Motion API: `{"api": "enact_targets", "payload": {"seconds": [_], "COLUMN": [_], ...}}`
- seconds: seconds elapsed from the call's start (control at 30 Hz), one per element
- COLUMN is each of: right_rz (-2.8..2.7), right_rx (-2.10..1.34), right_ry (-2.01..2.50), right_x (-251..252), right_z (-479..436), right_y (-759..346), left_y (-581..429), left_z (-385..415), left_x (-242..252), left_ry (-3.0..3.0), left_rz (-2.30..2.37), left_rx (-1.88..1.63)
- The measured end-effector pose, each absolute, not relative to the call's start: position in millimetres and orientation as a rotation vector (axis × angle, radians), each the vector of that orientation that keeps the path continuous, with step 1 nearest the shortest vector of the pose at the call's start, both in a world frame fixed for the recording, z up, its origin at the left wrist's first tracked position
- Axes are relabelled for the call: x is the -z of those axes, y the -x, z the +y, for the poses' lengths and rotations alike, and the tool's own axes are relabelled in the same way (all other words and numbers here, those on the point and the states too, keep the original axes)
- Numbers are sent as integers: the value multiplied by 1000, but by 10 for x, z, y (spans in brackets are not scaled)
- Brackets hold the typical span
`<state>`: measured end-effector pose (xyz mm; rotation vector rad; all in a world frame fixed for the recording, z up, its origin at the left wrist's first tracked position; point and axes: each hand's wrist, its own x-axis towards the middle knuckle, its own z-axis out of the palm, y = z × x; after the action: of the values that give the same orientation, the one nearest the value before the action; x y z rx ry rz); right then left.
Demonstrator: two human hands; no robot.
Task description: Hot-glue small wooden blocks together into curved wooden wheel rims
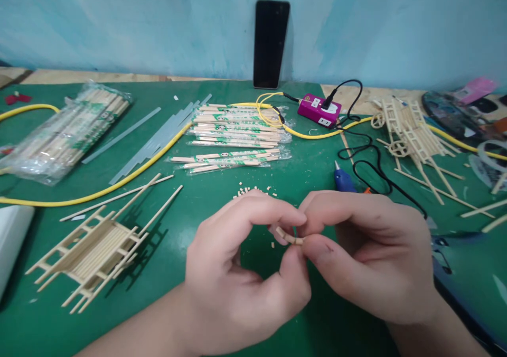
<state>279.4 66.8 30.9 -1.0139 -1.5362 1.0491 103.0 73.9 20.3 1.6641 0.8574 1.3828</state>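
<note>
We're right there at the front of the green tabletop (198, 214): our left hand (237, 272) and right hand (368, 256) close narrowly, fingertips pinching a short stick piece (289, 236) at the middle. Front left, a ladder-sided stick frame (89, 251) stands built; back right, a wheeled stick model (415, 140) looks further along. Wrapped chopsticks (233, 127) lie unused at the back!

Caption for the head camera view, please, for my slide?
Left hand and right hand pinch a small wooden piece above a green mat.
</note>
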Motion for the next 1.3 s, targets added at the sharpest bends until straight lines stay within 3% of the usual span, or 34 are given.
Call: {"api": "enact_targets", "payload": {"seconds": [0.4, 1.3], "right_rz": [-1459, -1107], "right_rx": [-1090, -1661], "right_ry": [1061, 860], "right_x": [-308, -151], "right_z": [670, 630], "right_y": [-2780, -2908], "left_y": [-987, -993], "left_z": [747, 766], "left_x": [-151, -182], "left_ry": [-1742, -1742], "left_rz": [809, 758], "left_rx": [-1384, -1415]}}
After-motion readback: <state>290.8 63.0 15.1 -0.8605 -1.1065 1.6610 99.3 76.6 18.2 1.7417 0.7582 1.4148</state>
